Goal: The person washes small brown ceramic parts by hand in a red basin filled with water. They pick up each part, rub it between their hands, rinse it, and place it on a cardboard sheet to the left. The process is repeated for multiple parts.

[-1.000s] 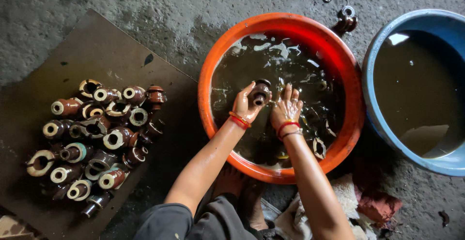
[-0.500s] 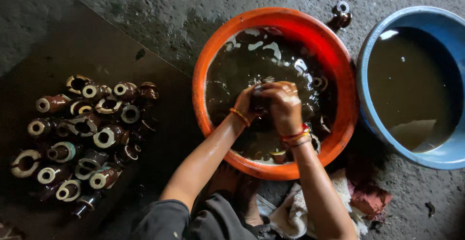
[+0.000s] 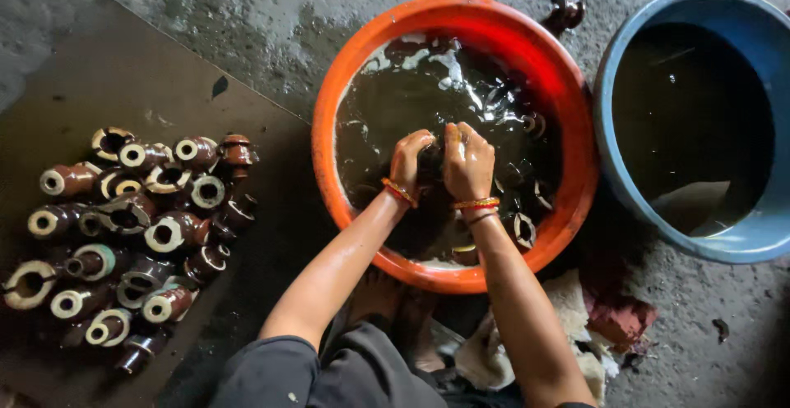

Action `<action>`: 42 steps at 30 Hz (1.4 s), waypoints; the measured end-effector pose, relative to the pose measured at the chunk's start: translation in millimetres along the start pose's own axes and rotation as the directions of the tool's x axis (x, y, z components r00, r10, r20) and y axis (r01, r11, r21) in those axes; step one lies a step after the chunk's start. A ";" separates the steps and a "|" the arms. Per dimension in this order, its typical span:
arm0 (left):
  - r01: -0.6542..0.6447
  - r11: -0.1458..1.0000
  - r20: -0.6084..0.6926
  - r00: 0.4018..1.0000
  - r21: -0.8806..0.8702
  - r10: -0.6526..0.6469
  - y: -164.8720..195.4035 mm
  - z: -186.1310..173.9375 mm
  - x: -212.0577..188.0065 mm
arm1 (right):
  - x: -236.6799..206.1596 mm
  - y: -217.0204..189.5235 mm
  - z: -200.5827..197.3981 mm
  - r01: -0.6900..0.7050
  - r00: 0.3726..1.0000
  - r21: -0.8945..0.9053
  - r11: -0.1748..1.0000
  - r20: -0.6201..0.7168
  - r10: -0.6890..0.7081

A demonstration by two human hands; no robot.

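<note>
An orange basin (image 3: 346,70) holds dark soapy water with several brown ceramic insulators (image 3: 524,228) lying in it. Both my hands are over the middle of the basin, close together. My left hand (image 3: 409,155) and my right hand (image 3: 467,161) are curled around one dark brown insulator (image 3: 431,161), which is mostly hidden between the fingers. Both wrists carry orange and red bangles.
A pile of several brown and white insulators (image 3: 132,235) lies on a dark board (image 3: 99,70) at the left. A blue basin (image 3: 699,243) of murky water stands at the right. One insulator (image 3: 566,9) sits on the wet concrete behind the orange basin. Cloth rags (image 3: 609,317) lie by my feet.
My hands went from spread open beside the insulator to closed together around it. They have shifted slightly lower in the water.
</note>
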State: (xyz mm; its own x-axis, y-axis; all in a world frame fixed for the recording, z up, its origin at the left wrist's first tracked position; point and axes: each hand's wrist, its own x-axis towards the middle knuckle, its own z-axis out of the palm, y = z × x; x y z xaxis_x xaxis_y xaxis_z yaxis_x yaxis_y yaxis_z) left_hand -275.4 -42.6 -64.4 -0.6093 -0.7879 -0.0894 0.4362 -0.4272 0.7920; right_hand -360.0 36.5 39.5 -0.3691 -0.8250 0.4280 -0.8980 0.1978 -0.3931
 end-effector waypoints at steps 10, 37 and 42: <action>0.340 0.806 0.224 0.939 -0.485 -0.261 46.2 18.0 -17.9 | -8.5 29.8 3.1 -0.469 0.834 0.598 0.650 0.059 0.548; 0.378 0.869 -0.047 0.910 -0.321 -0.413 15.3 4.7 -5.7 | 5.9 24.4 -42.8 -0.401 0.888 0.856 0.327 0.276 0.367; 0.317 0.777 0.110 0.945 -0.544 -0.308 -7.1 -5.7 6.4 | 0.2 -43.7 -42.8 0.118 0.991 0.397 0.910 -0.110 -0.080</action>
State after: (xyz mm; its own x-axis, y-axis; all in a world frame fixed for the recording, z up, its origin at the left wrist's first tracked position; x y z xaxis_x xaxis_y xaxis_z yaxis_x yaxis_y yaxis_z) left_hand -278.6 -47.2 -74.0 -0.7830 -0.5641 -0.2621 0.5061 -0.8227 0.2587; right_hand -331.1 50.3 91.5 -0.3199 -0.7749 0.5451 -0.7656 -0.1275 -0.6305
